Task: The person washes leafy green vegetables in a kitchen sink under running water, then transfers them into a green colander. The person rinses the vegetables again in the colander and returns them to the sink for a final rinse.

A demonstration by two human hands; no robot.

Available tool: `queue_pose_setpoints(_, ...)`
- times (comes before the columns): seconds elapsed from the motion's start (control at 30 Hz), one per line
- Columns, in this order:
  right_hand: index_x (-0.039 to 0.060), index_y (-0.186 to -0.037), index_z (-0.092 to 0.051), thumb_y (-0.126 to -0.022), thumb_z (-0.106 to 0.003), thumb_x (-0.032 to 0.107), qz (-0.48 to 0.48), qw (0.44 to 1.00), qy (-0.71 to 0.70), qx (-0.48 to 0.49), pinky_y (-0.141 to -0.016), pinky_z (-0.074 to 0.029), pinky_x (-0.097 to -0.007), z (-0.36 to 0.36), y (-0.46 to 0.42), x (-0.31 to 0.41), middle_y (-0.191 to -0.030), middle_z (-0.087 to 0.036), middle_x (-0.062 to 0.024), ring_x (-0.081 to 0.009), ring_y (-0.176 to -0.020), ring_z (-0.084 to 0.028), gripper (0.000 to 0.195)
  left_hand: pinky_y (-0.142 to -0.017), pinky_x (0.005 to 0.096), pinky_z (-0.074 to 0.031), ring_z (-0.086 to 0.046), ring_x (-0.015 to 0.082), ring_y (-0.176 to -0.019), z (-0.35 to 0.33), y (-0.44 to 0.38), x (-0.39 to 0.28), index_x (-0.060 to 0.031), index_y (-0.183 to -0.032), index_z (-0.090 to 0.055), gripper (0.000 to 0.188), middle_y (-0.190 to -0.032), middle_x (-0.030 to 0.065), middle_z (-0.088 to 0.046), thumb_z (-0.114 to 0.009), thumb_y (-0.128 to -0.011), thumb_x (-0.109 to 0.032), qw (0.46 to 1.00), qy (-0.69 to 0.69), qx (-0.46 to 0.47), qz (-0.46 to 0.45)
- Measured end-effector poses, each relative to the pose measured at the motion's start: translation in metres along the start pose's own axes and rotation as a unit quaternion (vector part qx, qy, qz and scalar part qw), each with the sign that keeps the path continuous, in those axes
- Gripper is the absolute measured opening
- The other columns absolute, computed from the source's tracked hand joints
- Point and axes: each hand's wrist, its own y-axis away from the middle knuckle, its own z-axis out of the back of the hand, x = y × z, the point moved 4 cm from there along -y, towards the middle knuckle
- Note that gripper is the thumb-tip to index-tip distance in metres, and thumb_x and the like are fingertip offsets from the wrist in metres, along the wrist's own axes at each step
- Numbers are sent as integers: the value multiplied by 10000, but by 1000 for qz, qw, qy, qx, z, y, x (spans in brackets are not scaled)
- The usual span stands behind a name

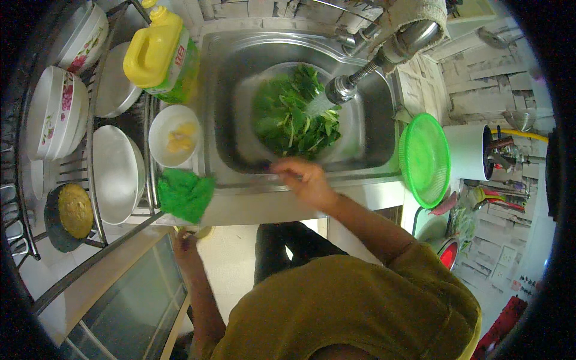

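Note:
In the stainless steel sink (378,139), leafy greens (292,117) lie in a wide round basin of water, whose outline is faint. Water sprays onto them from the faucet head (340,90). My right hand (308,180) is over the sink's front rim, its fingers bent and blurred; whether it pinches something is unclear. Low on the left, my left hand (185,243) is beside the counter's front edge, below a green cloth (185,193). Something small and pale shows at its fingertips, but I cannot make out what it is or whether it is held.
Left of the sink are a white bowl with yellowish pieces (174,136), a yellow-capped detergent jug (162,56) and a metal rack (92,148) of bowls. A green plastic basket (425,159) leans at the right, before a white utensil holder (465,152).

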Motion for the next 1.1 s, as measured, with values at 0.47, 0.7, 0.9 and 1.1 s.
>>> queue_pose_setpoints(0.47,36,-980,-648,-767,-745,339,-128,863,476,-114,-727,-519,-410,83,-102,-98,-889,-663,-148,-312,-840,-653,383,-964,440,-435,-566,373,-1074,-101,0,-136,-29,-1099,-621,235,-1180,165,-607,-557,-873,-30,894,-175,106,-399)
queue_pose_setpoints(0.7,35,-900,-684,-780,-721,135,-6,968,178,-178,-710,-495,-330,107,-93,-127,-827,-678,-98,-201,-771,-629,161,-935,457,-427,-553,360,-1037,-165,-60,-135,-23,-1042,-604,228,-1144,155,-603,-543,-827,-70,826,-272,89,-486)
queue_pose_setpoints(0.9,9,-838,-656,-838,-645,101,-42,937,306,-165,-661,-476,-346,113,-100,-106,-791,-671,-103,-232,-697,-619,92,-940,454,-418,-557,338,-1019,-171,-58,-126,-25,-1004,-609,224,-1075,154,-611,-543,-815,-125,822,-326,84,-460)
queue_pose_setpoints(1.1,24,-820,-659,-880,-563,214,85,861,470,-176,-661,-494,-434,124,-138,-117,-791,-664,-166,-358,-734,-627,222,-945,447,-416,-564,341,-1011,-172,-57,-130,-27,-982,-618,219,-1053,154,-619,-565,-782,-99,828,-315,73,-458)
